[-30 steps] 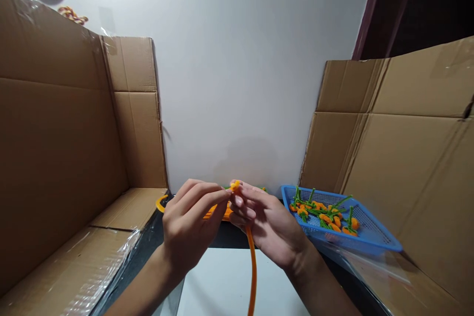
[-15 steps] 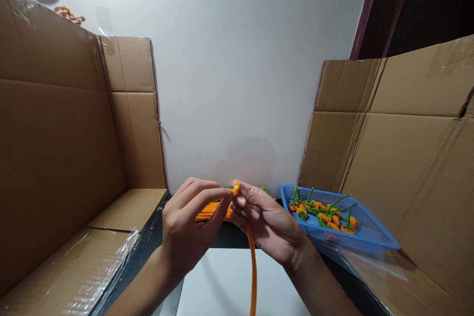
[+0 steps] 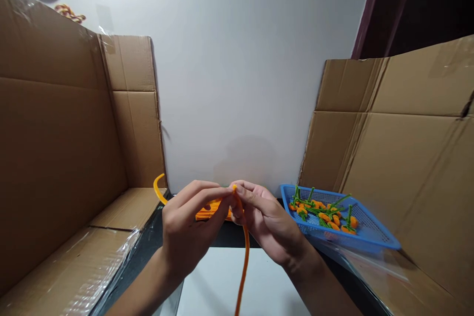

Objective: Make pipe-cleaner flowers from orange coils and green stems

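Both hands meet in the middle, just above the table's far edge. My left hand [image 3: 194, 219] pinches an orange pipe cleaner [image 3: 246, 252] at its fingertips, and my right hand [image 3: 268, 219] pinches it from the other side. Between the fingertips a small bit of it pokes up, while a long length hangs down toward me. A yellow-orange pipe cleaner end [image 3: 157, 188] curves out beyond the left hand; how it joins the rest is hidden. Partly covered behind the fingers lies a bundle of orange pipe cleaners [image 3: 207, 212].
A blue mesh basket [image 3: 377, 243] on the right holds several orange pieces with green stems [image 3: 328, 215]. Below my hands is a white board [image 3: 211, 281]. Cardboard walls stand at left [image 3: 55, 133] and right [image 3: 407, 158], with a pale wall [image 3: 237, 84] behind.
A curved yellow-orange end now shows left of my left hand. The hanging length has swung left at its lower end, and less orange shows between the fingertips.
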Motion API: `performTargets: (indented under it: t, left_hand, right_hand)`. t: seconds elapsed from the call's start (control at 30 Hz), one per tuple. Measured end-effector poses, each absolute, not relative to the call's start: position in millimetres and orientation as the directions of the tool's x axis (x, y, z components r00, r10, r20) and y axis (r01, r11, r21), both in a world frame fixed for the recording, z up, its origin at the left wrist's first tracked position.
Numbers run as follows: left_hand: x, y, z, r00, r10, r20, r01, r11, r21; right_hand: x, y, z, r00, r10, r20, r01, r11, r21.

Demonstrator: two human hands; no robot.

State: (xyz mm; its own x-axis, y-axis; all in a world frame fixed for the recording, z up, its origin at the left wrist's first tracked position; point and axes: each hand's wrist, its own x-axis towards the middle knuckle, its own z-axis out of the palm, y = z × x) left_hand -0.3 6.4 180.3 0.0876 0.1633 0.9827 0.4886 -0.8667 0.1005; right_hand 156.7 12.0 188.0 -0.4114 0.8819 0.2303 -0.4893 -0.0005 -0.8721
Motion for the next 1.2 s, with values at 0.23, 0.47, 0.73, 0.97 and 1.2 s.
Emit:
performTargets:
  t: [0.23, 0.47, 0.73, 0.97, 1.2]
  left_hand:
    - [-4.0, 4.8, 181.0, 0.135, 0.239, 0.961, 0.455, -0.877, 0.154]
    - [-3.9, 3.5, 184.7, 0.139, 0.296, 0.945, 0.399, -0.89, 0.22]
    - [1.5, 1.8, 178.2, 0.05, 0.47, 0.881, 0.265, -0.857, 0.442]
    - [7.2, 2.6, 170.3, -0.084, 0.573, 0.815, 0.101, -0.809, 0.579]
    - [1.5, 7.7, 172.9, -0.07, 0.307, 0.949, 0.481, -0.823, 0.302]
  right_hand:
    - [163.6, 13.5, 191.7, -0.344, 0.897, 0.277, -0.381, 0.137, -0.914]
    - [168.1, 14.4, 192.1, -0.401, 0.873, 0.277, -0.433, 0.086, -0.897]
    - [160.2, 19.0, 185.6, -0.56, 0.811, 0.169, -0.675, -0.328, -0.661]
    - [148.3, 16.7, 179.9, -0.56, 0.807, 0.189, -0.736, -0.38, -0.56]
    - [144.1, 14.4, 178.7, -0.416, 0.881, 0.224, -0.629, -0.101, -0.771]
